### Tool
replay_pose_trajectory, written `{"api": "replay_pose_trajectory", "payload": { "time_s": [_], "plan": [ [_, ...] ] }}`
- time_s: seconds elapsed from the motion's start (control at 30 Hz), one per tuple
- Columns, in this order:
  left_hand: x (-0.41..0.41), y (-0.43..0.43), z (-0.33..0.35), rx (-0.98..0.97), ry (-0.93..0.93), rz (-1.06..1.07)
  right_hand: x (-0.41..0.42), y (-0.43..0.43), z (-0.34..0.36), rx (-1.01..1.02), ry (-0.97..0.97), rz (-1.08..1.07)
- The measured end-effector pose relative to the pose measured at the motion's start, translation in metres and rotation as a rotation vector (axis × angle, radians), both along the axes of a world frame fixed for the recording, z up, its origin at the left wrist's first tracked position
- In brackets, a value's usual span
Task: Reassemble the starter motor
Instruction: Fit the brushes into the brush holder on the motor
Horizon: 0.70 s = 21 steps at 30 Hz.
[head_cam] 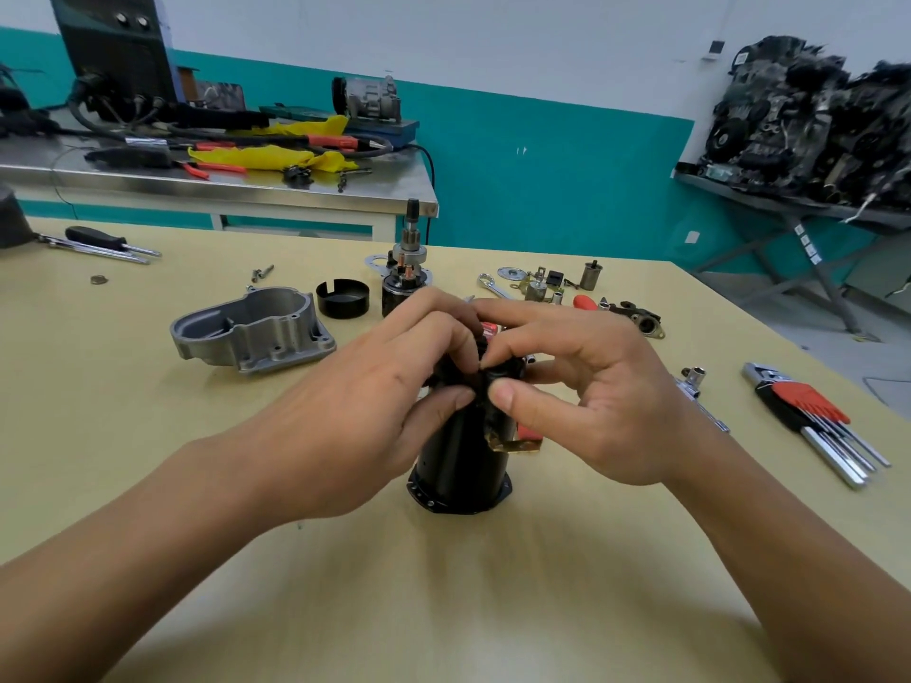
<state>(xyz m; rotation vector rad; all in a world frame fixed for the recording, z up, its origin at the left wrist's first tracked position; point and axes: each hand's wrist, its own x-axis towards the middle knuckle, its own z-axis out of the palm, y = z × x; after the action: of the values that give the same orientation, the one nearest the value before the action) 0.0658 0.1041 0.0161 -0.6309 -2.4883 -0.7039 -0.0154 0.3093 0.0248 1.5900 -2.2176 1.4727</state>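
Note:
A black cylindrical motor housing (461, 465) stands upright on the yellow table (443, 608), near its middle. Both hands work at its top end. My left hand (389, 386) curls its fingers and thumb round the black part on top. My right hand (567, 386) pinches the same black part from the right, thumb in front. A brass terminal tab (517, 445) sticks out on the housing's right side. Further back lie a grey cast aluminium end housing (256, 332), a black round cap (342, 298) and the solenoid with pinion gear (406, 273) standing upright.
Small parts, a wrench and red-handled pliers (586, 302) lie behind my right hand. A hex key set (813, 416) and a ratchet (695, 386) sit at right. Screwdrivers (103, 244) and loose bolts (263, 273) lie at back left. A steel bench with tools stands behind.

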Motion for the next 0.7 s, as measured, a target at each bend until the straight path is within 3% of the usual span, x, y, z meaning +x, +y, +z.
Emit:
{"api": "replay_pose_trajectory", "payload": {
  "time_s": [0.17, 0.43, 0.7],
  "plan": [
    [-0.002, 0.001, -0.012, 0.243, 0.078, -0.054, -0.005, 0.002, -0.007, -0.113, -0.113, 0.021],
    [-0.003, 0.003, -0.015, 0.224, 0.227, -0.063, -0.002, 0.000, -0.009, -0.113, -0.064, -0.029],
    [-0.002, -0.002, -0.009, 0.063, 0.261, -0.044, -0.003, -0.002, -0.011, -0.182, 0.014, -0.060]
  ]
}}
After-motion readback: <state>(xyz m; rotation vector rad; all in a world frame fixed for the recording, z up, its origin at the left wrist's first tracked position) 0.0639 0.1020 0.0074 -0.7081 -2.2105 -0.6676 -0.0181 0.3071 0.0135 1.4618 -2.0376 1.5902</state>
